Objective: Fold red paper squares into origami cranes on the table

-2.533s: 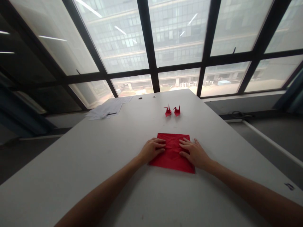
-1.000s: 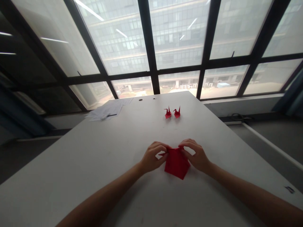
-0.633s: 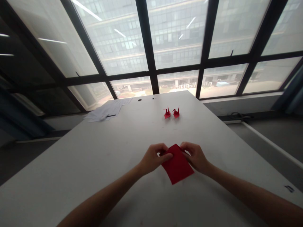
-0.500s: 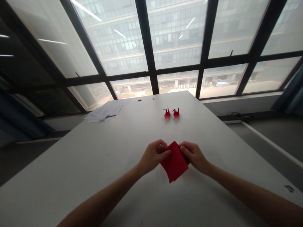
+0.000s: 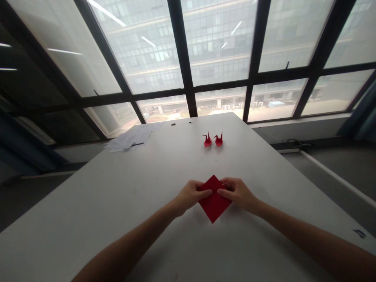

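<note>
A red folded sheet of origami paper [image 5: 213,207] is held between both hands, its square shape turned so that one corner points toward me. My left hand [image 5: 190,196] pinches its left side, thumb on top and fingers behind. On the right side, my right hand [image 5: 239,194] grips it the same way, with the two thumbs almost meeting near the middle. The fingers under the paper are hidden. Beyond the hands, two red paper cranes [image 5: 207,141] [image 5: 219,141] stand side by side on the white table [image 5: 123,203].
Loose white papers [image 5: 129,137] with a dark pen [image 5: 137,144] on them lie at the table's far left. Round dark holes [image 5: 173,124] sit near the far edge. A small dark object [image 5: 358,234] lies at the right edge. Large windows [image 5: 220,43] rise behind.
The paper's loose edges have come together into a neat, flat square. My right thumb has moved left onto its face, and the paper has turned slightly, its near corner now pointing straight at me.
</note>
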### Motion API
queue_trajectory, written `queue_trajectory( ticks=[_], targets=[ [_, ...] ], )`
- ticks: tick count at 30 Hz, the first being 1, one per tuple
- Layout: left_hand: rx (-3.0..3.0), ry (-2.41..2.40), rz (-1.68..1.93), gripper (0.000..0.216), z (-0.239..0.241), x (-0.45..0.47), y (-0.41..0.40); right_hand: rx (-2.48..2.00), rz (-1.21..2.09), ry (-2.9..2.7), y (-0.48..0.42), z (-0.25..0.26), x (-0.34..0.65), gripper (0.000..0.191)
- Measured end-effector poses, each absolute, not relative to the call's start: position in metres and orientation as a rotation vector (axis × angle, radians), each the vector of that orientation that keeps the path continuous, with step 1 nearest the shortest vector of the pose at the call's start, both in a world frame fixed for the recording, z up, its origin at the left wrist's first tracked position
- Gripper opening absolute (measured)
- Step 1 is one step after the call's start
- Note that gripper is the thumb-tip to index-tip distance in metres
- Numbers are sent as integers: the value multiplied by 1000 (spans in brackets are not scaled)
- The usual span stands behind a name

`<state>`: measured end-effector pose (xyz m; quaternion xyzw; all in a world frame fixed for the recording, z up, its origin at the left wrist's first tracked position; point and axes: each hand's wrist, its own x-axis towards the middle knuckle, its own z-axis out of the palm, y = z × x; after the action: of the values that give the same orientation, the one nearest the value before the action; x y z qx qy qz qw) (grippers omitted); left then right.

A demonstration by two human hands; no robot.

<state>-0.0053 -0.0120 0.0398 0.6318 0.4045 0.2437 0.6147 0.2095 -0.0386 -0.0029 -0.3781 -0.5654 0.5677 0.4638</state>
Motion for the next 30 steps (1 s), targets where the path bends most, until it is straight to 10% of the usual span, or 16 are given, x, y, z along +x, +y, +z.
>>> queue_trajectory(
  ticks=[16, 30],
  targets=[
    [1286, 892, 649, 42, 14, -1, -4, -1073, 1252, -1539, -33, -13, 214, 20],
    [1178, 899, 905, 41, 5, 4, -3, -982, 1351, -1353, -36, -10, 212, 57]
  ],
)
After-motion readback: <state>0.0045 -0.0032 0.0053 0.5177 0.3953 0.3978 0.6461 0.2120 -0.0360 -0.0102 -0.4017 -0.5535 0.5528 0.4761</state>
